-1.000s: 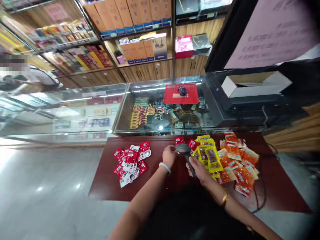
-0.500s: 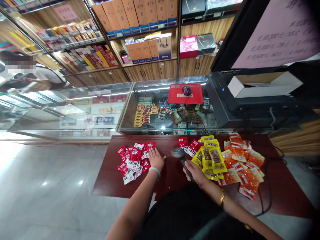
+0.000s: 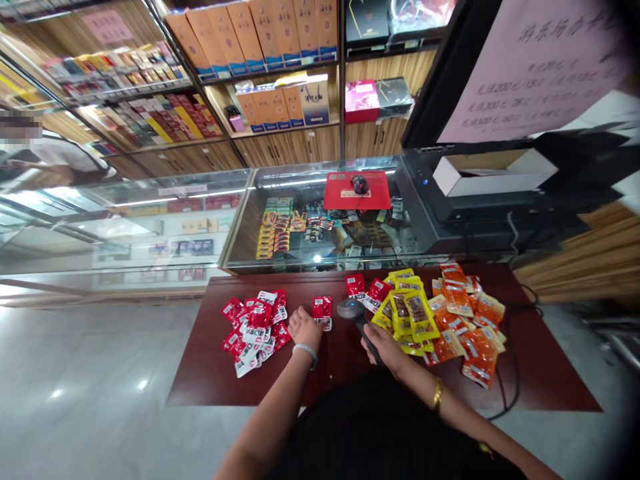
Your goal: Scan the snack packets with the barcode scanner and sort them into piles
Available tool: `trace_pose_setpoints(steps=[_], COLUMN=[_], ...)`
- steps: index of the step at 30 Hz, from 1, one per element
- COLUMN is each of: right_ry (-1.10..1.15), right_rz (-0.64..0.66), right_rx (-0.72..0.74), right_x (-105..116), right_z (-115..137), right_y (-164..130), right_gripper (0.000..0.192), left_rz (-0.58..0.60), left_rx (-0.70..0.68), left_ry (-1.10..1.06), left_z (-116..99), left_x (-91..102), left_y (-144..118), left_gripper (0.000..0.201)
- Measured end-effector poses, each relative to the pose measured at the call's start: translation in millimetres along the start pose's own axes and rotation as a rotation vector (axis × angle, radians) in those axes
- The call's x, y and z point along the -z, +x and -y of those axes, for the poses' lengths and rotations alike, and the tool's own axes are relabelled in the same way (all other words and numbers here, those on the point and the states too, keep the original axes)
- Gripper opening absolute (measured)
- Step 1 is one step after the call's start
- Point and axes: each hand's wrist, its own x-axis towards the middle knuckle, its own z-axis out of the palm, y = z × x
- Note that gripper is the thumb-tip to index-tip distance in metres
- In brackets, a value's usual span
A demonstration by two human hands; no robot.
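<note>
Head view, looking down at a dark red surface [image 3: 210, 373] in a shop, set in front of a glass display case [image 3: 320, 227]. The landmark is a handheld barcode scanner [image 3: 350, 310] near the middle of the surface. The right hand [image 3: 387, 347] wraps its fingers closed around the scanner's handle, with the head pointing away from the person. Just left of the scanner, the left hand [image 3: 303, 327] pinches one small red packet [image 3: 323, 310] by its near edge, its fingers mostly curled; the packet sits just beside the scanner head, not touching it. Further left of the scanner lies a loose heap of red packets [image 3: 255, 327]. Right of the scanner are two more red packets, then a cluster of yellow packets [image 3: 407, 313], then a spread of orange packets [image 3: 465, 327]. The step in hand appears to be scanning packets one at a time. The next move likely calls for turning the packet's barcode toward the scanner's window and holding it steady.
</note>
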Motion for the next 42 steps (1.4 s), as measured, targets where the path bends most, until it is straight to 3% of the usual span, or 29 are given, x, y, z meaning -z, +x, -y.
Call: trace_pose_setpoints(steps=[5, 9, 16, 22, 28, 35, 38, 42], right_ry=[0.013, 0.026, 0.039, 0.053, 0.08, 0.067, 0.045, -0.012], right_rz=[-0.025, -0.027, -0.061, -0.063, -0.064, -0.07, -0.021, 0.094], right_rx=[0.0, 0.01, 0.071, 0.076, 0.077, 0.042, 0.018, 0.001], right_x=[4.2, 6.0, 9.8, 12.6, 10.9, 5.5, -6.1, -35.1], right_z=[-1.7, 5.1, 15.0, 9.6, 8.7, 5.0, 2.3, -0.8], right_y=[-2.8, -8.4, -13.5, -7.3, -9.3, -9.0, -2.3, 9.1], right_gripper=[0.053, 0.054, 0.052, 0.052, 0.05, 0.05, 0.049, 0.047], left_rz=[0.216, 0.361, 0.342, 0.313, 0.288, 0.495, 0.432, 0.343], left_rx=[-0.051, -0.064, -0.062, -0.031, -0.029, -0.042, -0.025, 0.064], left_ry=[-0.038, -0.325, -0.731, -0.788, -0.912, -1.251, -1.234, -1.182], left_z=[-6.1, -18.3, -41.2, -46.4, -40.1, -70.3, -52.1, -2.7], left_x=[-6.3, -15.1, -25.7, -19.3, -31.2, -29.4, -28.2, -24.6], left_y=[1.8, 0.5, -6.3, -10.3, -15.4, -17.7, -9.9, 1.6], left_gripper=[0.041, 0.027, 0.024, 0.029, 0.027, 0.031, 0.032, 0.024])
